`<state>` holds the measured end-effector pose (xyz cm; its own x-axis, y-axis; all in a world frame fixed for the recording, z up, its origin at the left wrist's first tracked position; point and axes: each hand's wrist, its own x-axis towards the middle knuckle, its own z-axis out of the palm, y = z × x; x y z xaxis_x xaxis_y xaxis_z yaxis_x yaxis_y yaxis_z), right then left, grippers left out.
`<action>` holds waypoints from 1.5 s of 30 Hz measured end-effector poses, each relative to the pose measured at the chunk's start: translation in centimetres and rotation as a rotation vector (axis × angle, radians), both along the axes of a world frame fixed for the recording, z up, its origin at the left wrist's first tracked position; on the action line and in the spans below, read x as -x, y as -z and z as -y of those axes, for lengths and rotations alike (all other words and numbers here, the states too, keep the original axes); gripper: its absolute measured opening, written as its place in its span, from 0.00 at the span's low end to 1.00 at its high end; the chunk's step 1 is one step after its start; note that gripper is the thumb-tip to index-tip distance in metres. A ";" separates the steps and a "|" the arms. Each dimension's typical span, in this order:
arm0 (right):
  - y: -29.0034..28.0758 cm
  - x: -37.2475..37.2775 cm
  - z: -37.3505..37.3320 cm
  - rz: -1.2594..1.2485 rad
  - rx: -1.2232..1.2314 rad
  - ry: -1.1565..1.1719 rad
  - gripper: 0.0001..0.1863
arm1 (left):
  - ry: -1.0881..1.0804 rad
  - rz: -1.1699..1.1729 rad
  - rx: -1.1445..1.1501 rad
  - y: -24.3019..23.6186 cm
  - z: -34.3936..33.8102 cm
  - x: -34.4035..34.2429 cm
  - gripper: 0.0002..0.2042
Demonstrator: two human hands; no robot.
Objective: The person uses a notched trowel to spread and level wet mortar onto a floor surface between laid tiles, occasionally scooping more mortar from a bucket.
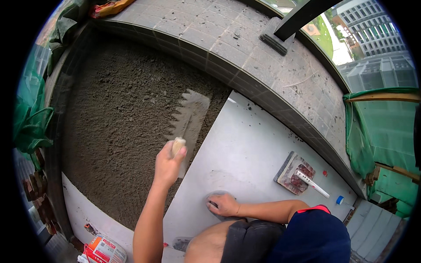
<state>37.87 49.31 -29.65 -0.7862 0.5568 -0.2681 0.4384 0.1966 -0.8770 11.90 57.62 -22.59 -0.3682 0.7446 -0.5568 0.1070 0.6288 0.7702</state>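
Note:
My left hand (169, 163) grips the pale handle of a notched trowel (190, 115). Its flat metal blade lies on the bed of dark, crumbly mortar (118, 101), teeth toward the left, close to the edge of a large white tile (245, 144). Lower down, my right hand (223, 204) is closed with its fingers curled, resting over a grey rounded shape, perhaps a shoe toe, on the tile. Whether anything sits inside those fingers is hidden. My bare knee (208, 243) is bent beside it.
A square, reddish-stained tool (296, 173) with a white handle lies on the tile, near a blue cap (340, 200). A red-and-white bucket (105, 250) stands lower left. A tiled ledge (245, 48) with loose crumbs and a dark post (289, 30) borders the far side.

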 end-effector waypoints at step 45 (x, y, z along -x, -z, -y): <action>-0.4 7.3 -30.0 0.777 -0.831 -0.317 0.40 | 0.064 -0.216 0.053 0.4 18.7 0.3 0.20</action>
